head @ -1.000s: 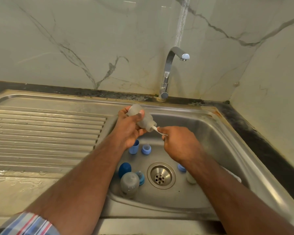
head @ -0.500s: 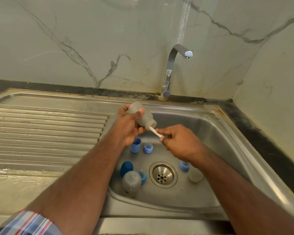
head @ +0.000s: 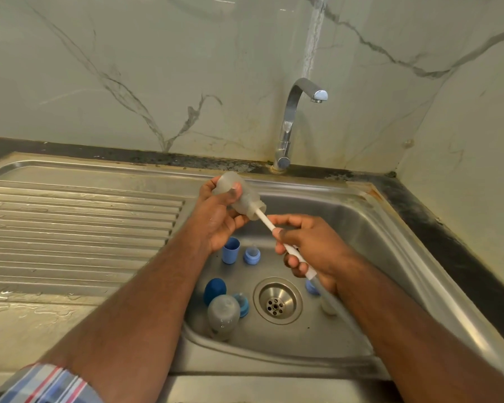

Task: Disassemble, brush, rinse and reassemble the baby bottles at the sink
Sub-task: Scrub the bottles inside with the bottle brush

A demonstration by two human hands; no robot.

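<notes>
Frosted plastic marked the bottle body (head: pixel 239 196) that the left hand (head: pixel 216 219) gripped above the far left part of the sink basin (head: pixel 370 225), fingers and thumb curled round it, its open neck tilted down and to the right. The white handle of the bottle brush (head: pixel 277 231) ran out of that neck into the right hand (head: pixel 312 251), whose fingers were closed round the handle; the brush head sat inside the bottle and could not be made out.

Disassembly looked finished, judging from the loose parts on the basin floor. A light blue cap (head: pixel 231 250) stood upright just below the left hand, with a blue collar and its teat (head: pixel 252 255) beside it to the right. Nearer and to the left of the drain (head: pixel 277 300), a dark blue cap (head: pixel 214 290) sat beside a second clear bottle body (head: pixel 223 315), and another blue collar (head: pixel 242 303) lay between that bottle and the drain. To the right of the drain, partly hidden by the right forearm, another blue piece (head: pixel 311 287) and a pale part (head: pixel 328 308) showed, too covered to name.

Brushing seemed to be under way on the held bottle. The faucet (head: pixel 294 117) ran no visible water, so rinsing probably remained to be done, along with brushing the other bottle and small parts, and all the reassembly.
</notes>
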